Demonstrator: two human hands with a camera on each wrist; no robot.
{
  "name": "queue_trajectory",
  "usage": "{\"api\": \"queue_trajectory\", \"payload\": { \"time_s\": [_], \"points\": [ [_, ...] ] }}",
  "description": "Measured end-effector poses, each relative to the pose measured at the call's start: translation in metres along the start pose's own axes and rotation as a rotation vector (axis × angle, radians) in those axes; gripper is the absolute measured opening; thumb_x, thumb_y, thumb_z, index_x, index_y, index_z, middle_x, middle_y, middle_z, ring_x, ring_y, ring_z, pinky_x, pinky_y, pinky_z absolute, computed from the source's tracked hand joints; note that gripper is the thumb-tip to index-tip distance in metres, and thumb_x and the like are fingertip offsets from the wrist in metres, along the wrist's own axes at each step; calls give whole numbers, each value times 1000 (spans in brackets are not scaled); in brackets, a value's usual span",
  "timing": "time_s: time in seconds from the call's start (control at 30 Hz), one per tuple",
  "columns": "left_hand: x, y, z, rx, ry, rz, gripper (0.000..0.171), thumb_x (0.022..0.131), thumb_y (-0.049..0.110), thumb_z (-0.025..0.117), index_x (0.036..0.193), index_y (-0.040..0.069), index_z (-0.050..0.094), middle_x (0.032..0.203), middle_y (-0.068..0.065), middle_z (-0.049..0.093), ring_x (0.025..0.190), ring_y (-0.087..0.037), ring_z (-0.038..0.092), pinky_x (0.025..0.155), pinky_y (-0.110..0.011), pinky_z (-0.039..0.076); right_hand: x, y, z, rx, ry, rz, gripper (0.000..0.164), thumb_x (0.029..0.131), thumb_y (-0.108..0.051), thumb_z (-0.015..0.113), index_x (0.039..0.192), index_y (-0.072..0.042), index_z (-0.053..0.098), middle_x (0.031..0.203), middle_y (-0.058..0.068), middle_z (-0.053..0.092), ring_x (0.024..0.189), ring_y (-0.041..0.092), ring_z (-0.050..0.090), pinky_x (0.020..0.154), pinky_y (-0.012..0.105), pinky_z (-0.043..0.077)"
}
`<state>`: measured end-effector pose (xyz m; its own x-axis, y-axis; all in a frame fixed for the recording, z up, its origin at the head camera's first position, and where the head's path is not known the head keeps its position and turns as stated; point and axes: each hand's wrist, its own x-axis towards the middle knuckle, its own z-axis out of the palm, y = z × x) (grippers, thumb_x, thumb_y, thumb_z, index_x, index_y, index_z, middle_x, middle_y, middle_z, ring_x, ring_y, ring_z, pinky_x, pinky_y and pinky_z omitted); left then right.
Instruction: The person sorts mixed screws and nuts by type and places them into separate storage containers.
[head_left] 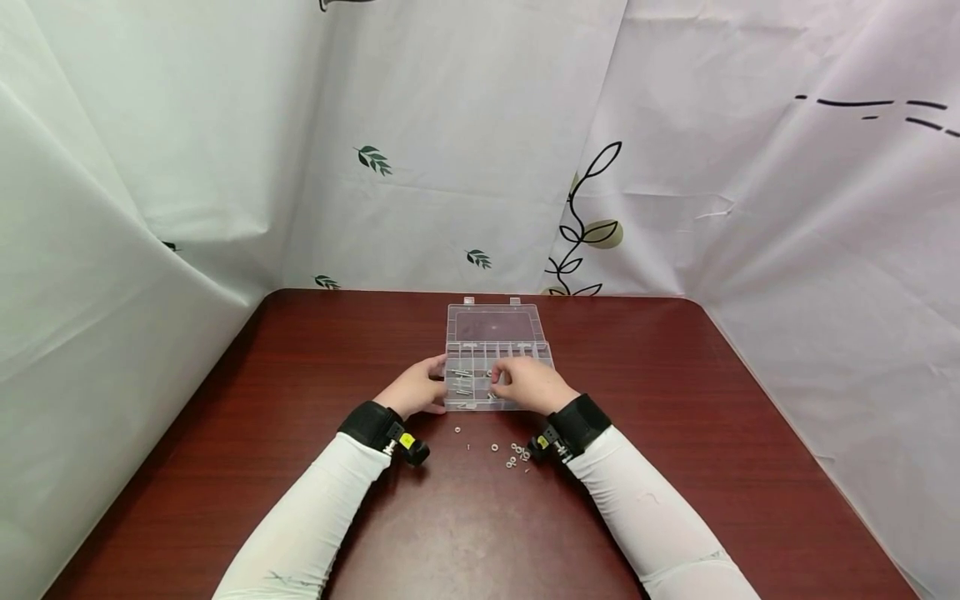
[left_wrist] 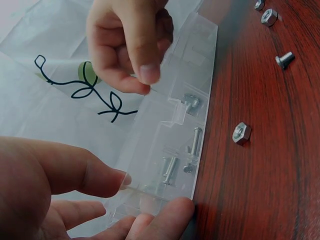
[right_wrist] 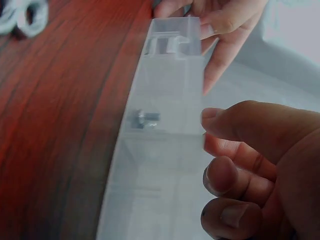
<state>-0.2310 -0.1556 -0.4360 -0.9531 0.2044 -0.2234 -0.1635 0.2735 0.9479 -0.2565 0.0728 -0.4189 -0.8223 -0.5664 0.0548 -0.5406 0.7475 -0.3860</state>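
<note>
A clear plastic compartment box point(head_left: 483, 406) stands on the table with its lid point(head_left: 495, 323) raised at the back. My left hand point(head_left: 414, 388) grips the box's left end, fingertips against its wall and rim. Through the wall, several screws point(left_wrist: 171, 169) show in the left compartments. My right hand point(head_left: 531, 383) is over the front middle of the box, fingers curled and thumb close to the index finger point(left_wrist: 134, 86). Whether anything small lies between those fingertips cannot be made out. A short screw point(right_wrist: 147, 118) lies in the compartment beneath that hand.
On the reddish-brown table point(head_left: 360, 329), several loose nuts lie in front of the box, one nut point(left_wrist: 242, 133) near its left part. A short screw point(left_wrist: 285, 60) lies among them. White cloth point(head_left: 465, 150) with leaf prints hangs behind the table and at both sides.
</note>
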Motion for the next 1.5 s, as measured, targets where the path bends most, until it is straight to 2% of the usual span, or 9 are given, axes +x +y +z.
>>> {"api": "queue_trajectory", "payload": {
  "time_s": [0.27, 0.47, 0.63, 0.77, 0.9, 1.03, 1.17, 1.3, 1.5],
  "points": [
    [1, 1, 0, 4, 8, -7, 79, 84, -8, 52, 157, 4, 25, 141, -25, 47, 86, -24, 64, 69, -39, 60, -10, -25, -7, -25, 27, -160, 5, 91, -24, 70, 88, -21, 66, 62, -9, 52, 55, 7, 46, 51, 26, 38],
    [3, -2, -1, 17, 1, 0, 79, 83, -8, 51, 157, 4, 25, 141, -25, 46, 84, -23, 64, 71, -40, 59, -16, -44, 1, -106, -84, -234, 5, 89, -27, 70, 91, -23, 71, 71, -14, 58, 64, 4, 53, 59, 26, 46],
    [4, -3, -1, 19, -4, -6, 78, 84, -7, 51, 157, 5, 25, 142, -26, 44, 83, -22, 64, 72, -40, 59, -17, -50, 10, -137, -191, -230, 6, 86, -28, 73, 86, -24, 69, 74, -16, 62, 66, 4, 56, 59, 27, 48],
    [3, -1, -2, 22, -7, -9, 78, 85, -7, 50, 157, 5, 25, 144, -26, 43, 82, -22, 64, 73, -41, 59, -16, -51, 15, -143, -225, -224, 7, 87, -30, 73, 90, -25, 69, 78, -16, 64, 69, 3, 57, 61, 27, 49],
    [3, -1, -2, 17, -10, -7, 78, 84, -8, 50, 157, 5, 24, 145, -27, 42, 81, -22, 65, 75, -42, 59, -15, -52, 19, -170, -221, -265, 12, 89, -29, 71, 100, -25, 73, 90, -13, 69, 80, 5, 63, 69, 28, 52],
    [4, -3, -3, 14, -10, -9, 78, 84, -7, 50, 157, 6, 25, 144, -26, 43, 81, -22, 65, 75, -42, 59, -15, -52, 22, -200, -211, -292, 12, 90, -28, 71, 101, -25, 74, 94, -12, 71, 86, 7, 64, 73, 28, 53],
    [4, -4, -3, 6, -9, -7, 78, 85, -7, 50, 157, 6, 25, 144, -26, 43, 82, -23, 65, 75, -42, 59, -15, -52, 22, -203, -204, -276, 2, 89, -27, 71, 90, -25, 72, 83, -13, 67, 76, 6, 61, 66, 27, 51],
    [3, -3, -3, 4, -5, -8, 77, 85, -7, 50, 157, 6, 25, 144, -25, 43, 83, -23, 65, 75, -41, 59, -15, -53, 22, -203, -198, -258, 11, 89, -27, 71, 80, -25, 66, 74, -14, 61, 67, 5, 56, 60, 26, 47],
    [4, -4, -2, 7, -8, -16, 77, 86, -6, 51, 157, 7, 26, 145, -25, 42, 82, -23, 62, 73, -40, 59, -15, -53, 22, -186, -201, -229, 8, 87, -25, 74, 82, -24, 68, 74, -14, 60, 66, 5, 55, 59, 26, 47]
  ]
}}
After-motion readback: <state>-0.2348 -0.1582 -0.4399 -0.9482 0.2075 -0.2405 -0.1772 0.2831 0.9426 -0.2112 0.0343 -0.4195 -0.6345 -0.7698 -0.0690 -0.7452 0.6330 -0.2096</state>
